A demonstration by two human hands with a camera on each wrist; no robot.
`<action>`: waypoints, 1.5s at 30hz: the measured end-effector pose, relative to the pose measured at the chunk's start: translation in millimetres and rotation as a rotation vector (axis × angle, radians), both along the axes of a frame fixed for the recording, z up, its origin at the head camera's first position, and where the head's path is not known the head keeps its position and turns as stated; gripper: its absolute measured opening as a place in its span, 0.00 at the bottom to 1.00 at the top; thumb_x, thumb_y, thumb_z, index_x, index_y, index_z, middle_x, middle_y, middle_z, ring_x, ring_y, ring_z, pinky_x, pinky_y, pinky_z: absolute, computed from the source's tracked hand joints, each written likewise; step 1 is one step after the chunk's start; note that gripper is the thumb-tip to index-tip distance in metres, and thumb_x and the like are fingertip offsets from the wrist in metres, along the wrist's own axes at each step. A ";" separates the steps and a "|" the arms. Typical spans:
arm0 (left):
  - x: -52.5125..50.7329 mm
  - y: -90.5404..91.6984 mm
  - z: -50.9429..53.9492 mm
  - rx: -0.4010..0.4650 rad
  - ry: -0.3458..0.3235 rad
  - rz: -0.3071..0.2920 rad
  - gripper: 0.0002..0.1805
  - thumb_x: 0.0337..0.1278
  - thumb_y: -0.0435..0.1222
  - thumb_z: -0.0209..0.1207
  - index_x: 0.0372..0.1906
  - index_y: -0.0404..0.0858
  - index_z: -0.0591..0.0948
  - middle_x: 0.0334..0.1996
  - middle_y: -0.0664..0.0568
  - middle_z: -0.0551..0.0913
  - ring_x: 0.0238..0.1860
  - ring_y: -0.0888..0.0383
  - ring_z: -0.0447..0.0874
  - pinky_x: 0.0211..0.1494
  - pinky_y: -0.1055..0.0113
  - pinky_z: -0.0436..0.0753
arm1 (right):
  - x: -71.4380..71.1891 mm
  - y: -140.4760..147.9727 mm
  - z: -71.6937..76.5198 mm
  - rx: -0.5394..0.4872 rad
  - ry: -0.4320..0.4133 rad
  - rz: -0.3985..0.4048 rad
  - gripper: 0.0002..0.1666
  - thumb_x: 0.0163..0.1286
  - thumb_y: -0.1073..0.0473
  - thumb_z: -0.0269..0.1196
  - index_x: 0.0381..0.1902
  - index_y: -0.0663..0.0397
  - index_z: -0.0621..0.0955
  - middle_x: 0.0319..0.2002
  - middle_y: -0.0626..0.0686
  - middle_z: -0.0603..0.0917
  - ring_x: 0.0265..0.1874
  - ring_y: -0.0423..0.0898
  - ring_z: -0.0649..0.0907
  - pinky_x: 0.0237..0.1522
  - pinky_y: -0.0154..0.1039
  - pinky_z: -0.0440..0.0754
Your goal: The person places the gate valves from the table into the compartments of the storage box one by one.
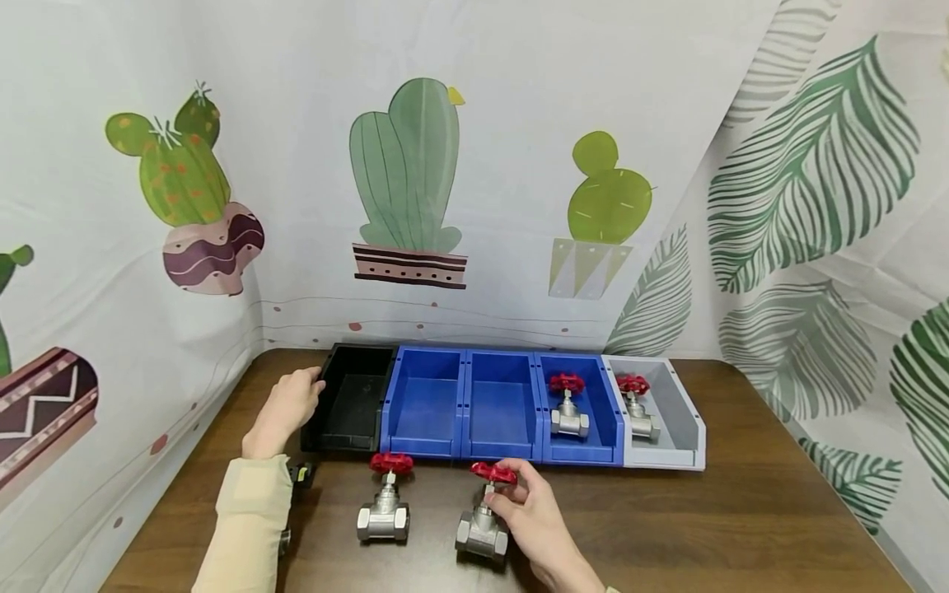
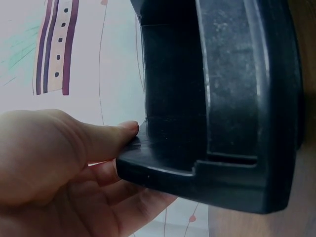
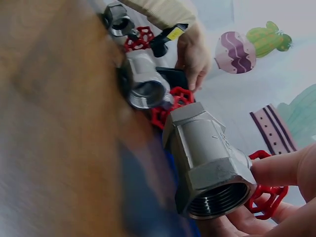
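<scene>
My left hand point(image 1: 291, 405) pinches the left side wall of a black bin point(image 1: 356, 436); in the left wrist view the thumb point(image 2: 116, 138) lies over the rim and the fingers sit outside. With my right hand point(image 1: 535, 520) I hold a steel gate valve point(image 1: 482, 535) by its stem, just under its red handwheel. The valve tilts a little, and its threaded opening faces the right wrist camera. Whether it touches the table cannot be told. Left of it a second gate valve point(image 1: 383, 519) stands upright on the table.
Right of the black bin, blue bins point(image 1: 426, 446) and a grey bin point(image 1: 685, 412) stand in a row. One valve point(image 1: 569, 420) sits in the rightmost blue bin, another point(image 1: 641, 424) in the grey. A further valve point(image 3: 118, 19) lies near my left forearm. A printed curtain hangs behind.
</scene>
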State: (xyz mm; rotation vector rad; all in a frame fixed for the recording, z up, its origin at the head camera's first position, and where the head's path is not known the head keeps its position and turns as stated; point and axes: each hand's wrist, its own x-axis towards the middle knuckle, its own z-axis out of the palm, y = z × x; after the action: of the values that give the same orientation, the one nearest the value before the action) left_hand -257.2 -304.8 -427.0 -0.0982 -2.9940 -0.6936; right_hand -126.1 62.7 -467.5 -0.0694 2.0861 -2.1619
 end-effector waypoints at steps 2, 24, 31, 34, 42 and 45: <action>-0.2 0.4 0.0 -0.002 -0.004 -0.001 0.23 0.74 0.32 0.47 0.64 0.19 0.68 0.57 0.24 0.73 0.56 0.28 0.72 0.57 0.38 0.72 | -4.4 2.7 6.4 0.007 0.011 -0.005 0.25 0.59 0.74 0.64 0.56 0.66 0.72 0.40 0.59 0.82 0.32 0.44 0.81 0.31 0.34 0.78; -4.4 0.6 3.7 -0.014 -0.002 0.012 0.23 0.73 0.32 0.47 0.64 0.20 0.68 0.56 0.25 0.74 0.56 0.27 0.72 0.58 0.38 0.71 | -67.3 29.2 66.3 0.127 0.073 -0.054 0.24 0.63 0.73 0.64 0.57 0.60 0.74 0.28 0.55 0.81 0.28 0.46 0.78 0.29 0.37 0.76; -4.7 2.2 3.1 -0.012 0.002 0.005 0.22 0.74 0.32 0.47 0.64 0.19 0.68 0.57 0.24 0.74 0.56 0.29 0.73 0.57 0.38 0.71 | -82.1 34.6 69.1 0.157 0.095 -0.066 0.24 0.64 0.72 0.63 0.58 0.60 0.74 0.31 0.56 0.83 0.30 0.46 0.80 0.32 0.37 0.78; -4.3 3.1 3.2 -0.012 0.002 0.006 0.22 0.74 0.31 0.46 0.64 0.19 0.68 0.56 0.25 0.74 0.56 0.29 0.73 0.57 0.38 0.72 | -86.0 34.9 70.3 0.160 0.107 -0.062 0.24 0.65 0.72 0.63 0.59 0.60 0.74 0.32 0.57 0.84 0.31 0.47 0.81 0.34 0.38 0.77; -0.8 3.8 3.6 -0.005 -0.010 0.004 0.23 0.74 0.31 0.46 0.64 0.19 0.67 0.57 0.25 0.74 0.56 0.29 0.72 0.58 0.38 0.71 | -98.2 29.4 65.0 0.184 0.131 -0.072 0.23 0.65 0.72 0.63 0.58 0.58 0.75 0.33 0.58 0.84 0.31 0.47 0.80 0.34 0.38 0.76; 1.0 3.4 4.0 -0.003 -0.020 0.008 0.23 0.74 0.32 0.46 0.65 0.19 0.66 0.57 0.25 0.74 0.56 0.29 0.72 0.58 0.38 0.71 | -102.9 24.4 61.7 0.183 0.155 -0.073 0.23 0.65 0.72 0.63 0.57 0.59 0.74 0.35 0.60 0.84 0.31 0.47 0.80 0.33 0.38 0.76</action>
State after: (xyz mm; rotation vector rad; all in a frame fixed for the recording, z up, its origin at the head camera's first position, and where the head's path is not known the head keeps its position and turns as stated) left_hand -256.2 -301.3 -423.0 -0.0798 -3.0133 -0.6931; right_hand -229.1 87.1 -405.7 -0.1487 2.3995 -2.0533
